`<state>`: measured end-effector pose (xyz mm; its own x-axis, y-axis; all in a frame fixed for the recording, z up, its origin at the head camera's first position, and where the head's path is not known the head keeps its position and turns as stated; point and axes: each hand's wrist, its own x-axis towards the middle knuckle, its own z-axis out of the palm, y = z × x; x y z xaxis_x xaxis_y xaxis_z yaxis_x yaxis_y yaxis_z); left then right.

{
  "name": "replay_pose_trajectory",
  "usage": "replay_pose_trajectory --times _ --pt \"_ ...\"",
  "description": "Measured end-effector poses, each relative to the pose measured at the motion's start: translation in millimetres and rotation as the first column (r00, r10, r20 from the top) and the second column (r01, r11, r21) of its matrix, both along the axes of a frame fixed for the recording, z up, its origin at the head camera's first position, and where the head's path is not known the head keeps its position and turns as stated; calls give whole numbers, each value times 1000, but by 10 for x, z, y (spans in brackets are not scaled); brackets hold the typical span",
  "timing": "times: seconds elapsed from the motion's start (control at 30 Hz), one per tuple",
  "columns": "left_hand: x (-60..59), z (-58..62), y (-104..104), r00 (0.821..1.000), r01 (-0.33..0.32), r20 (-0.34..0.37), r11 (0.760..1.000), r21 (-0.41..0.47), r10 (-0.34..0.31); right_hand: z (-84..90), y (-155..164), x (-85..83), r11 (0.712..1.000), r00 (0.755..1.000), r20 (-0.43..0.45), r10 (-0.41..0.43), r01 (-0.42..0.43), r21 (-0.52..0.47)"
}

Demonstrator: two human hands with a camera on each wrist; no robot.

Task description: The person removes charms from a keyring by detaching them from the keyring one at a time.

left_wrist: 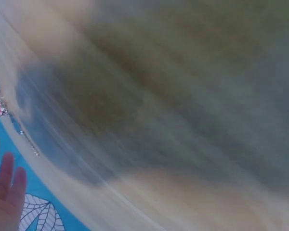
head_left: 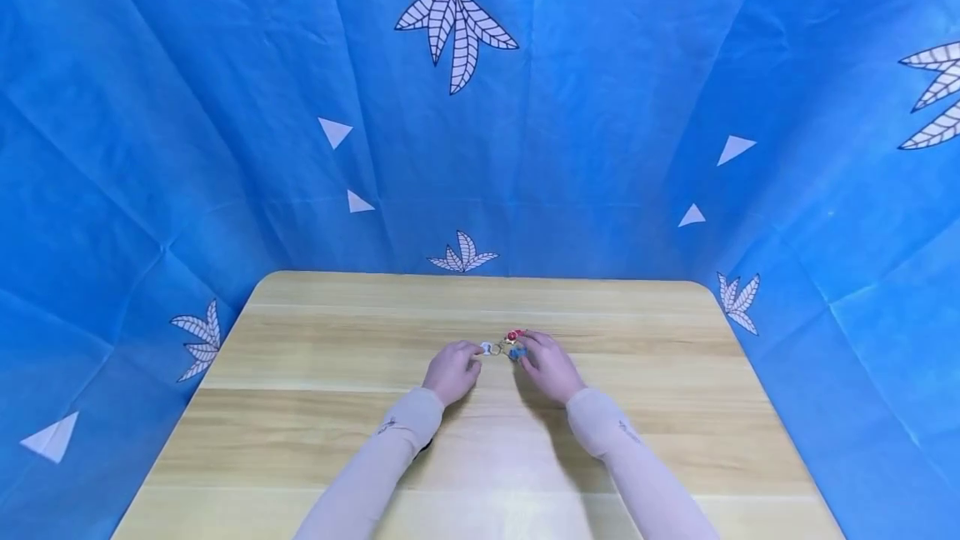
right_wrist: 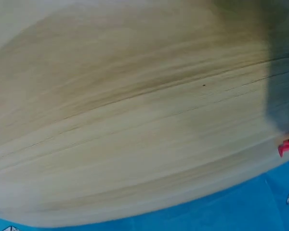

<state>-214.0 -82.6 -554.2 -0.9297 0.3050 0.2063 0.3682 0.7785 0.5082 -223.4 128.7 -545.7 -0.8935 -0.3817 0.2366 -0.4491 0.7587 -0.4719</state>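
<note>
While both hands met near the middle of the pale wooden table (head_left: 315, 407), the left hand (head_left: 452, 371) pinched a small white charm (head_left: 486, 348) and the right hand (head_left: 550, 367) gripped a little red-and-blue trinket (head_left: 513, 343), joined by a thin ring.

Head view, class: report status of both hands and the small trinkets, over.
Left hand pinching small white charm. Right hand on red and blue charms. Wooden table otherwise unobstructed nearby.
</note>
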Motion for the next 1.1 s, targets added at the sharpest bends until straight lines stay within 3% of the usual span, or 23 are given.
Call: replay_pose_trajectory --times 0.17,0.4,0.57,0.7,0.93,1.1 --pt "-160 -123 102 999 47 -15 996 -71 -48 -61 -58 -112 1000 999 33 15 -15 1" --pt "-232 -250 181 997 77 -19 991 -112 -79 -196 -113 -170 996 998 50 39 -43 83" --pt "-281 -385 210 980 86 -169 991 -100 -102 -235 -170 -225 993 998 39 55 -59 98" --pt "-284 -414 274 962 106 -240 988 -111 -130 -280 -207 -261 989 996 55 66 -73 128" --pt "-273 -382 337 965 18 -254 986 -168 -61 -389 -253 -331 987 998 -14 68 -65 150" --pt "-319 -373 309 967 -8 -254 990 -140 -29 -385 -269 -375 991 992 -100 70 -57 124"
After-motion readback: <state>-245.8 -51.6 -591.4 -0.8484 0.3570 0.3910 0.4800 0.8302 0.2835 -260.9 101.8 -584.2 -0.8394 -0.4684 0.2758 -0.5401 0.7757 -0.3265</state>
